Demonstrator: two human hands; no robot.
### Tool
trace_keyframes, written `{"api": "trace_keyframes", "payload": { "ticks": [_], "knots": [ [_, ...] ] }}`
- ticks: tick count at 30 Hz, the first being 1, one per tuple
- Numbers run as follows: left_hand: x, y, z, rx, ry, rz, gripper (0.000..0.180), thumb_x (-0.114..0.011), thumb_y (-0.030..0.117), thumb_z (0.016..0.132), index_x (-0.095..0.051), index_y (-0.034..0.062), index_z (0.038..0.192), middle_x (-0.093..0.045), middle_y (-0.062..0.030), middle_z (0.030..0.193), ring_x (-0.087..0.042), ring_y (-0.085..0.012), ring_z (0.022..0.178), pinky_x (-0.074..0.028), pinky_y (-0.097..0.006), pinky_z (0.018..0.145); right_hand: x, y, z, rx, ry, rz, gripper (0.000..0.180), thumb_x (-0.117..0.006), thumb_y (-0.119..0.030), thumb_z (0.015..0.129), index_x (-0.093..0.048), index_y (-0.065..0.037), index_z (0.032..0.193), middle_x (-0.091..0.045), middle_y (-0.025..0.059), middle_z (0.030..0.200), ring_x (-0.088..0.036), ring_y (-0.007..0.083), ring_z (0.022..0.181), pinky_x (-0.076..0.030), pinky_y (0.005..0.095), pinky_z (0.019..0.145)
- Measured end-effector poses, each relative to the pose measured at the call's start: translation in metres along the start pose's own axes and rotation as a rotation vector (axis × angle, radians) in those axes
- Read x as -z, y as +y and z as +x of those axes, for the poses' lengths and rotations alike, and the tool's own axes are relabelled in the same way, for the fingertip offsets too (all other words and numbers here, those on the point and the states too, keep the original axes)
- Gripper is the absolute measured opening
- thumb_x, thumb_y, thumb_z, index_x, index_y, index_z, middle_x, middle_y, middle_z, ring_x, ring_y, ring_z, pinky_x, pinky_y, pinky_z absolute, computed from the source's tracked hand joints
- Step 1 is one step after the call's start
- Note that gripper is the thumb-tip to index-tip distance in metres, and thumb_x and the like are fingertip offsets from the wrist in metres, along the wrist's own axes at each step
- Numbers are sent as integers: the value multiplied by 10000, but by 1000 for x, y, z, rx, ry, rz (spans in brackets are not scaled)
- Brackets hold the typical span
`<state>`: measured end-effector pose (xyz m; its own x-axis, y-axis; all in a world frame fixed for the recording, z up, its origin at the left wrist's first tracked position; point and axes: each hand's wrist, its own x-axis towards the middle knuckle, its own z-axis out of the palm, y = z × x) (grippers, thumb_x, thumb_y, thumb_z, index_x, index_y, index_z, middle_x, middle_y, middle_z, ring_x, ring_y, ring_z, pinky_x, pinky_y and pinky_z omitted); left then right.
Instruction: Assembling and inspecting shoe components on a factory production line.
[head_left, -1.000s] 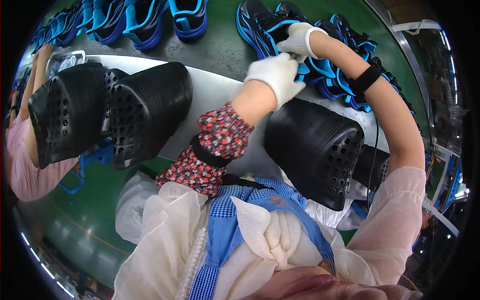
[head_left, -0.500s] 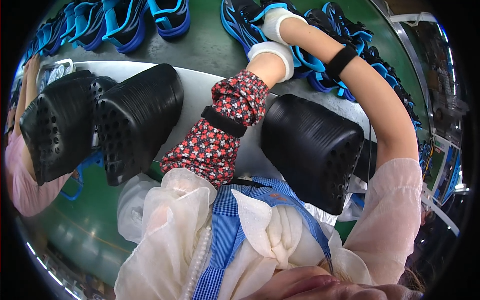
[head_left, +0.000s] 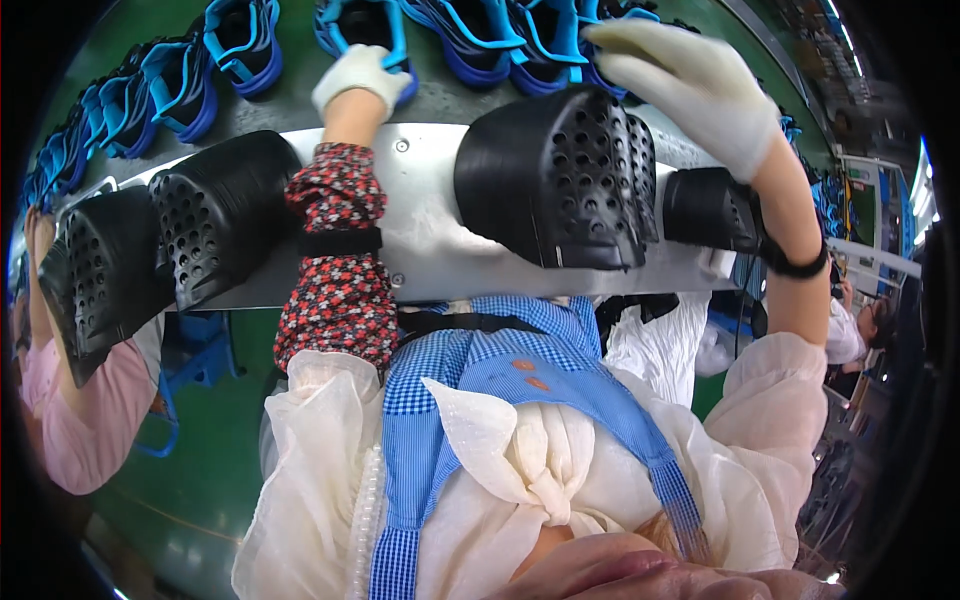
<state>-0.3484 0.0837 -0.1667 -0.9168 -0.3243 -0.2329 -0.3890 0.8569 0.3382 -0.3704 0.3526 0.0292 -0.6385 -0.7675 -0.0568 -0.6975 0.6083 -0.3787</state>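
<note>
My left hand (head_left: 360, 78), in a white glove, is closed on the heel collar of a black sneaker (head_left: 362, 26) with bright blue trim and a blue sole. The sneaker rests at the far side of the metal ledge; my fingertips are partly hidden at its collar. My right hand (head_left: 690, 85), gloved too, is raised at the right above other sneakers (head_left: 545, 40) and the black hoods. Its fingers are stretched out and nothing shows in them. A flowered sleeve covers my left forearm, and a black band circles the right wrist.
Large black ribbed hoods with holes (head_left: 550, 180) stand on the silver ledge (head_left: 425, 215), with more hoods (head_left: 225, 215) at the left. Beyond runs a green surface with a row of sneakers (head_left: 180, 90). At the far left is another person's pink sleeve (head_left: 95, 415).
My hands, earlier together at a sneaker in the upper middle, have parted: the left has moved left onto a sneaker's heel, the right has moved right. The view has shifted.
</note>
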Motion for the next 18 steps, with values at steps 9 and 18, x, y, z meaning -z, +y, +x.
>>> {"api": "trace_keyframes", "payload": {
  "ticks": [9,18],
  "knots": [
    [-4,13,-11,-21,624,198,417,-606,442,844,-641,214,1191,-590,-36,1256,-560,-283,1120,-460,-414,943,-86,29,-120,-441,358,358,337,-691,-162,814,-651,-22,1118,-672,146,1056,-678,206,932,-527,293,816],
    [-3,37,-20,-371,628,-135,368,-643,382,825,-699,135,1092,-624,-111,1185,-595,-287,1079,-467,-371,939,-133,27,-104,-275,499,-213,539,-798,-299,656,-591,-57,1090,-608,135,1090,-581,317,1035,-489,378,876]
  ]
}}
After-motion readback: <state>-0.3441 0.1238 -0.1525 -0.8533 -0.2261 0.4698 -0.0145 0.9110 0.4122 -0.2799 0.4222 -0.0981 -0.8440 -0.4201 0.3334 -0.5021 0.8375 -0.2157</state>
